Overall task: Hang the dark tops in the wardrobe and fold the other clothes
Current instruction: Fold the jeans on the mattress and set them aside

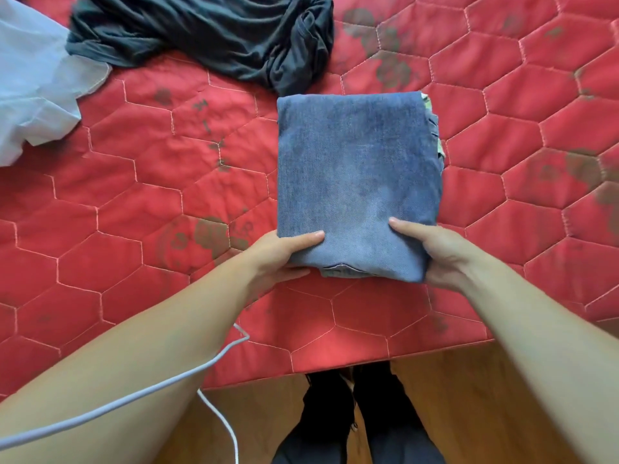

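Left hand (281, 252) and right hand (435, 252) grip folded denim's (358, 175) near edge — fingers underneath probably, bare quilt (167, 182) leftward.

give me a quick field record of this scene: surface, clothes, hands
surface: red quilted bedcover
folded item: blue denim garment, folded into a rectangle, lying on the bedcover
unfolded item: dark top, crumpled, beyond the denim
other cloth: pale fabric at the left edge
left hand: grips the denim's near left corner
right hand: grips the near right corner

matt blue denim (358, 175), quilted red mattress cloth (134, 202), glossy wood floor (469, 403)
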A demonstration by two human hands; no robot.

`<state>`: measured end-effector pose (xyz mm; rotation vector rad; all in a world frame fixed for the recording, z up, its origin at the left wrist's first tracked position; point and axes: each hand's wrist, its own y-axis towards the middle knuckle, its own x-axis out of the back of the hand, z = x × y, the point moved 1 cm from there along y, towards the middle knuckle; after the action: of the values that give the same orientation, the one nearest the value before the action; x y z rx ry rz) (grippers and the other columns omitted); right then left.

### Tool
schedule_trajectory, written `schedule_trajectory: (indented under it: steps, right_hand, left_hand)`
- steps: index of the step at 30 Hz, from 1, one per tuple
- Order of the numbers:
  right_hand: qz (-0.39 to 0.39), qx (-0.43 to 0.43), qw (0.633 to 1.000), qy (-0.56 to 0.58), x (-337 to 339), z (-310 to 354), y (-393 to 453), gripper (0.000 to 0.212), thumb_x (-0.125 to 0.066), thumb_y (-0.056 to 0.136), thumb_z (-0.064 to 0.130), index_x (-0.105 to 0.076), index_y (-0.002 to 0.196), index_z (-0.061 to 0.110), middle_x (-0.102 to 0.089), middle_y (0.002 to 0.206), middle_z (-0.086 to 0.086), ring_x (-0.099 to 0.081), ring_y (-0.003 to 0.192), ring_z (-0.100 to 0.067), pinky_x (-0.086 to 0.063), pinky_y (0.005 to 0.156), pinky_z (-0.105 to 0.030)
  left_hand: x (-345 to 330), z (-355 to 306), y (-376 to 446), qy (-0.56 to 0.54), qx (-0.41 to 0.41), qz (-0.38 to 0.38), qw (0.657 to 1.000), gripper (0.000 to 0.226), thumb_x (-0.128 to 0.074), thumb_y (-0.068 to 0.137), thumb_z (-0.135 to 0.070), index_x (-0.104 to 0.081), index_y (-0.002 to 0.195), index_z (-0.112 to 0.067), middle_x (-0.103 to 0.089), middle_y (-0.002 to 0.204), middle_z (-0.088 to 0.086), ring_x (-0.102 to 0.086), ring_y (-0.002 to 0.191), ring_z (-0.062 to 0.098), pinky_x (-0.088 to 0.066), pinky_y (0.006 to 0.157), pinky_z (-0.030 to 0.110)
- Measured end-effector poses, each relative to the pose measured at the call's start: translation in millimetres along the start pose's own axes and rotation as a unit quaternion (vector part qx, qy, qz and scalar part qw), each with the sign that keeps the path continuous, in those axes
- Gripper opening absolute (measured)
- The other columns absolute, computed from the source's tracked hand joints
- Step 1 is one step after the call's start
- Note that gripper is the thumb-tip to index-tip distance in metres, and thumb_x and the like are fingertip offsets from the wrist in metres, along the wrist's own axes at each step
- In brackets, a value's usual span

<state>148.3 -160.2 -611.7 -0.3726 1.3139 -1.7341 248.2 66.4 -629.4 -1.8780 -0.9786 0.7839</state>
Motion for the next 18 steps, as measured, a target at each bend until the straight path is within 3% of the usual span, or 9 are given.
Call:
schedule_trajectory:
  steps: [3,6,8,10,11,12,14,16,18]
  right_hand:
    - [0.062,0.010,0.997,0.050,2,-4,-2,0.030,-0.070,0.074,0.021,-0.075,0.103,0.014,-0.072,0.111,-0.007,-0.071,0.095,-0.020,-0.059,0.072,-0.033]
    - [-0.054,0.065,0.990,-0.115,4,-9,-3,0.024,-0.075,0.078,0.018,-0.070,0.101,0.016,-0.071,0.115,-0.008,-0.070,0.092,-0.015,-0.055,0.078,-0.029]
    - [-0.186,0.125,0.912,-0.345,8,-3,-7,0.028,-0.079,0.076,0.038,-0.068,0.094,0.020,-0.071,0.108,-0.005,-0.067,0.089,-0.015,-0.052,0.077,-0.031]
    - [-0.291,0.142,0.758,-0.567,10,3,-17,0.058,-0.073,0.068,0.065,-0.062,0.101,0.018,-0.062,0.110,-0.007,-0.060,0.102,-0.030,-0.051,0.083,-0.041]
    - [-0.325,0.141,0.711,-0.607,10,4,-22,0.067,-0.070,0.066,0.069,-0.057,0.107,0.018,-0.056,0.112,-0.009,-0.056,0.106,-0.035,-0.049,0.084,-0.045]
    - [-0.339,0.134,0.703,-0.611,8,3,-26,0.069,-0.068,0.067,0.069,-0.052,0.111,0.018,-0.054,0.113,-0.010,-0.057,0.106,-0.037,-0.048,0.082,-0.046]
    - [-0.288,0.089,0.771,-0.561,0,-1,-31,0.059,-0.068,0.074,0.059,-0.049,0.110,0.016,-0.058,0.112,-0.009,-0.064,0.094,-0.037,-0.053,0.073,-0.043]
    - [-0.201,0.049,0.909,-0.362,-12,-5,-30,0.047,-0.073,0.078,0.047,-0.055,0.109,0.018,-0.065,0.105,0.000,-0.070,0.082,-0.024,-0.059,0.058,-0.040]
    - [-0.152,0.015,0.973,-0.171,-20,-7,-22,0.034,-0.078,0.077,0.039,-0.062,0.102,0.023,-0.072,0.089,0.008,-0.072,0.069,-0.013,-0.056,0.047,-0.036]
  left_hand:
    - [10,-5,-4,-0.059,0.000,0.062,0.996,0.043,-0.079,0.069,-0.029,-0.067,0.109,-0.025,-0.074,0.107,-0.005,-0.070,0.096,0.013,-0.059,0.076,0.033]
    - [13,-6,-10,0.155,-0.053,-0.075,0.984,0.037,-0.080,0.077,-0.029,-0.066,0.111,-0.025,-0.072,0.112,-0.004,-0.067,0.096,0.011,-0.058,0.080,0.028]
    - [14,-8,-13,0.324,-0.125,-0.205,0.915,0.058,-0.084,0.071,-0.039,-0.060,0.121,-0.023,-0.066,0.118,-0.002,-0.061,0.105,0.013,-0.049,0.095,0.035]
    - [10,-14,-19,0.391,-0.175,-0.272,0.862,0.084,-0.085,0.065,-0.041,-0.046,0.137,-0.024,-0.054,0.127,0.005,-0.051,0.118,0.022,-0.040,0.104,0.040]
    - [6,-17,-21,0.391,-0.185,-0.278,0.858,0.091,-0.085,0.064,-0.038,-0.040,0.142,-0.024,-0.050,0.131,0.007,-0.049,0.121,0.024,-0.039,0.106,0.041]
    - [0,-19,-23,0.375,-0.178,-0.270,0.869,0.092,-0.084,0.065,-0.035,-0.037,0.143,-0.024,-0.049,0.132,0.008,-0.049,0.122,0.025,-0.040,0.105,0.042]
    - [-12,-19,-21,0.310,-0.124,-0.224,0.916,0.086,-0.083,0.067,-0.035,-0.041,0.140,-0.021,-0.055,0.131,0.005,-0.054,0.120,0.024,-0.044,0.103,0.042]
    - [-27,-20,-18,0.227,-0.070,-0.197,0.951,0.088,-0.082,0.061,-0.047,-0.046,0.136,-0.020,-0.057,0.131,0.003,-0.055,0.122,0.025,-0.044,0.104,0.043]
    - [-40,-21,-13,0.150,-0.043,-0.224,0.962,0.099,-0.078,0.049,-0.063,-0.050,0.134,-0.021,-0.057,0.132,0.004,-0.054,0.123,0.028,-0.043,0.106,0.044]
